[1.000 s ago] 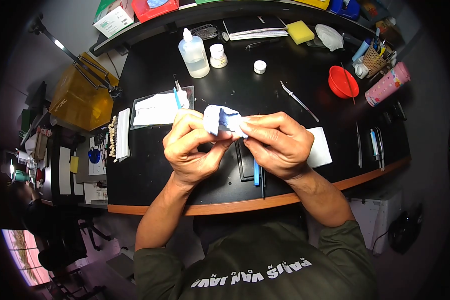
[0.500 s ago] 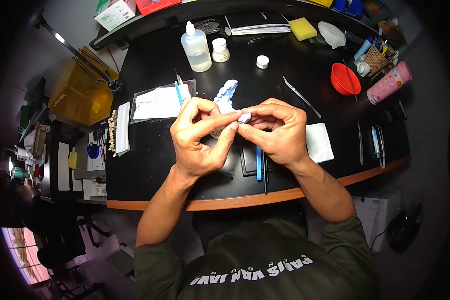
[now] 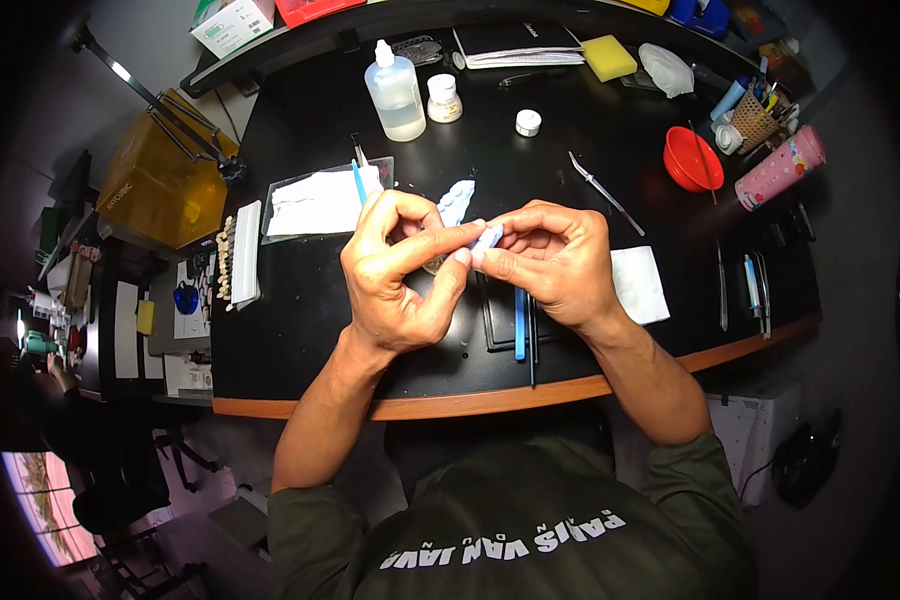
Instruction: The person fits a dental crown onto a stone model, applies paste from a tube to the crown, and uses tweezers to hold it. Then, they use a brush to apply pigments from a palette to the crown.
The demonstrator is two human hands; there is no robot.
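A pale blue dental cast (image 3: 457, 201), with bumps shaped like teeth along it, is held up between my two hands above the black desk. My left hand (image 3: 400, 270) is closed, its thumb and forefinger reaching to the near part of the cast. Opposite it, my right hand (image 3: 550, 255) pinches the cast's right end, and the fingertips of both hands nearly meet there. My fingers cover much of the piece. Beneath the hands lie a blue-handled tool (image 3: 519, 325) and a thin dark stick (image 3: 532, 345); a brownish round thing is partly hidden behind my left fingers.
At left are a glass slab with white paper (image 3: 310, 205) and a row of tooth shades (image 3: 225, 262). Behind stand a squeeze bottle (image 3: 397, 95) and small jars (image 3: 444, 100). To the right are a metal instrument (image 3: 607, 193), red bowl (image 3: 686, 160) and folded tissue (image 3: 638, 285).
The dental cast has turned and tilted in my fingers, so its far arm looks shorter and lower. My right hand has shifted slightly; my left hand stays nearly in place.
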